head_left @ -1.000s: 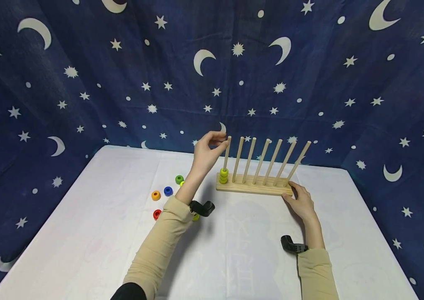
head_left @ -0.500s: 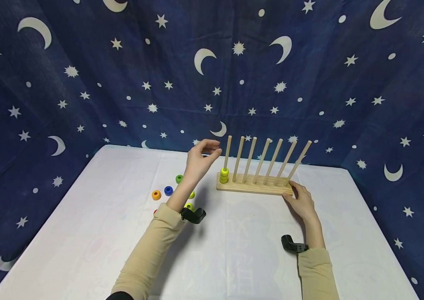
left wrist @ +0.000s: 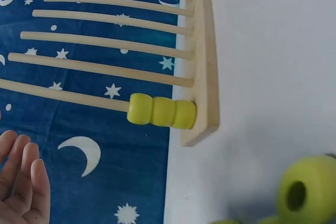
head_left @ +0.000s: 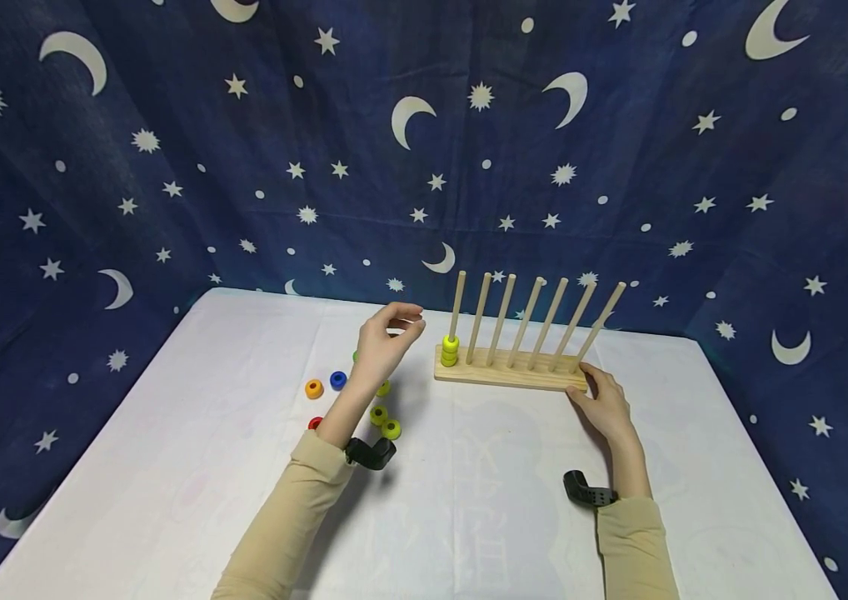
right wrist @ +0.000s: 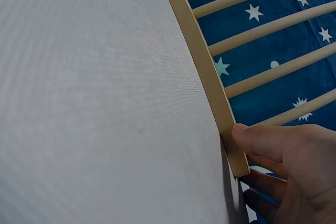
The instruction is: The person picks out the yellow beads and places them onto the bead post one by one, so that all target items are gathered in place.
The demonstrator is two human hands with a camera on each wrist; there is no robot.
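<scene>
A wooden base (head_left: 499,377) with several upright pegs stands on the table. Three yellow-green beads (head_left: 450,351) are stacked on its leftmost peg, seen also as yellow-green beads (left wrist: 163,111) in the left wrist view. My left hand (head_left: 386,340) is in the air left of that peg, fingers relaxed and holding nothing. At the base's right end, my right hand (head_left: 604,406) grips the wood between thumb and fingers; the right wrist view shows the thumb of that hand (right wrist: 299,166) on the base's front edge (right wrist: 212,95).
Loose beads lie left of the base: an orange bead (head_left: 314,389), a blue bead (head_left: 338,381), a red bead (head_left: 315,423) partly behind the left arm, a green one mostly hidden, and yellow-green beads (head_left: 391,429). A dark starry cloth (head_left: 349,125) hangs behind the table.
My left hand has moved away from the top of the leftmost peg, leftward and down, uncovering yellow-green beads on the table. The right hand has kept its grip on the base.
</scene>
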